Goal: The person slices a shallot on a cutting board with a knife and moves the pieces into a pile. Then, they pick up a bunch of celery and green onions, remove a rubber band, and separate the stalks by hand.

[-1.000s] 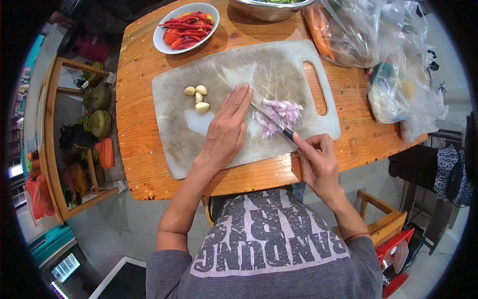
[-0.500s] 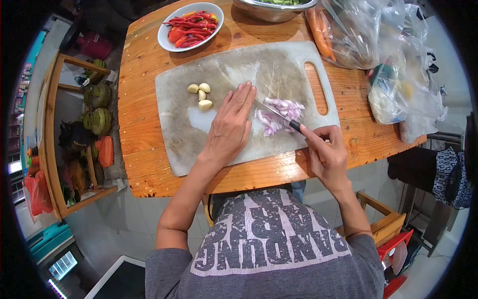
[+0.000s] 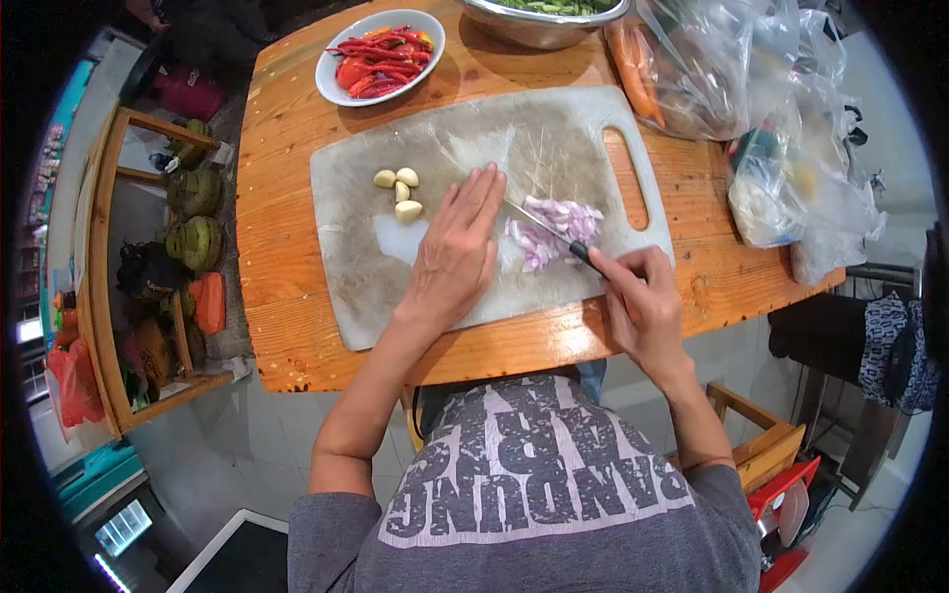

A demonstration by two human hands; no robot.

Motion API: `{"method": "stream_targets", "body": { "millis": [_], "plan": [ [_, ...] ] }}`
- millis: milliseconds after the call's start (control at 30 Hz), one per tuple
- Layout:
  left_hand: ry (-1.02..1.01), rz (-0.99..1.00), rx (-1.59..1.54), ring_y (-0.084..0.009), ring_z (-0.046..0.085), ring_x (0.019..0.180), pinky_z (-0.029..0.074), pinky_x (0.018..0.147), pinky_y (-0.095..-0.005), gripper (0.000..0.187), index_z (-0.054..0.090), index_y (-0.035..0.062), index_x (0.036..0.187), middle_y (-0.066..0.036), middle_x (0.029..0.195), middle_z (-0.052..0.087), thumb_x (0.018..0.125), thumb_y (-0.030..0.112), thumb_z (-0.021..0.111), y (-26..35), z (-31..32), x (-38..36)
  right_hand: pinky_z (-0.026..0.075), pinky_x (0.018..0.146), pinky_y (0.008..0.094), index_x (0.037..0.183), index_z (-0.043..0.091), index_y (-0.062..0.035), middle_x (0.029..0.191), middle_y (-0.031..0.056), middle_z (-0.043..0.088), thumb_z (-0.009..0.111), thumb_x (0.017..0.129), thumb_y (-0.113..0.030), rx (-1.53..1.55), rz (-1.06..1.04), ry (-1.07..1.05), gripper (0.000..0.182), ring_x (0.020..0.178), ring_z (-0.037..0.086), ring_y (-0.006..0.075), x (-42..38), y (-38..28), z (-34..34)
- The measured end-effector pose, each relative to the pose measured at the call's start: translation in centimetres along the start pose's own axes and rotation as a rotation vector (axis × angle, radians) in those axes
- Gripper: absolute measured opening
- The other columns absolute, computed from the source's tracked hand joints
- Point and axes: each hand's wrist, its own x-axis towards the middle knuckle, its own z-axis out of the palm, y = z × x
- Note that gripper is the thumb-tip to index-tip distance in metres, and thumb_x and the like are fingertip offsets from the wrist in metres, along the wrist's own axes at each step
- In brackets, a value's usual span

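Note:
My right hand (image 3: 647,304) grips the black handle of a kitchen knife (image 3: 561,235), its blade angled up and left over the chopped shallots (image 3: 550,223). The purple-white pieces lie in a loose pile around the blade. Flat on the white cutting board (image 3: 386,296), my left hand (image 3: 457,237) has its fingers stretched out, with the fingertips close to the knife's tip. Whatever is under the palm is hidden. Several peeled garlic cloves (image 3: 406,177) sit in a cluster left of that hand, apart from it.
A white bowl of red chilies and tomato (image 3: 323,77) stands behind the board, with a metal bowl of greens (image 3: 546,30) beside it. Plastic bags (image 3: 761,158), one with carrots (image 3: 633,71), lie on the right. The wooden table's front edge (image 3: 514,364) is near my body.
My right hand and the knife have shifted slightly left. My left hand stays almost in place, and the shallots and garlic look the same.

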Motion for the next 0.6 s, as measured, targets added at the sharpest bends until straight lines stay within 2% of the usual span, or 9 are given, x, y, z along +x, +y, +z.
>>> {"method": "stream_targets", "body": {
  "millis": [133,233,333,467,600],
  "plan": [
    [-0.002,-0.002,-0.018,-0.0365,0.035,0.148,0.027,0.124,-0.0485,0.079,0.036,-0.0011,0.154,-0.018,0.160,0.037,0.077,-0.013,0.052,-0.1,0.1,0.0,0.047,0.070,0.0374,0.126,0.069,-0.0038,0.088,0.0140,0.054,0.068,0.080,0.010,0.039,0.025,-0.017,0.048,0.082,0.056,0.0279,-0.1,-2.3,-0.8],
    [-0.021,0.014,0.018,-0.0365,0.036,0.147,0.030,0.122,-0.0477,0.075,0.039,-0.0039,0.151,-0.021,0.158,0.039,0.079,-0.007,0.060,-0.3,-0.1,0.0,0.046,0.070,0.0378,0.126,0.069,-0.0010,0.086,0.0134,0.054,0.070,0.081,0.009,0.020,0.045,-0.004,0.046,0.081,0.055,0.0274,-1.1,-3.7,0.6],
    [-0.023,0.013,-0.005,-0.0366,0.033,0.149,0.026,0.124,-0.0486,0.080,0.035,-0.0014,0.154,-0.018,0.160,0.037,0.077,-0.013,0.050,-0.4,0.2,-0.1,0.044,0.069,0.0370,0.126,0.070,-0.0025,0.086,0.0118,0.056,0.071,0.081,0.009,-0.034,0.019,0.055,0.046,0.080,0.055,0.0267,-1.8,-2.0,2.2],
    [-0.010,0.005,-0.058,-0.0370,0.032,0.150,0.025,0.125,-0.0489,0.080,0.036,-0.0019,0.154,-0.019,0.160,0.036,0.076,-0.015,0.049,-0.5,0.3,-0.4,0.044,0.072,0.0381,0.130,0.068,-0.0035,0.090,0.0110,0.058,0.071,0.078,0.010,-0.050,-0.083,0.097,0.053,0.081,0.054,0.0267,-1.8,-3.0,1.3],
    [0.016,0.000,-0.074,-0.0372,0.032,0.150,0.025,0.124,-0.0492,0.079,0.036,-0.0019,0.154,-0.020,0.161,0.036,0.077,-0.013,0.048,-0.3,0.1,0.0,0.045,0.072,0.0371,0.127,0.069,-0.0035,0.090,0.0105,0.058,0.072,0.078,0.010,-0.067,-0.054,0.100,0.052,0.080,0.054,0.0261,-1.6,-2.1,1.7]
  ]
}}
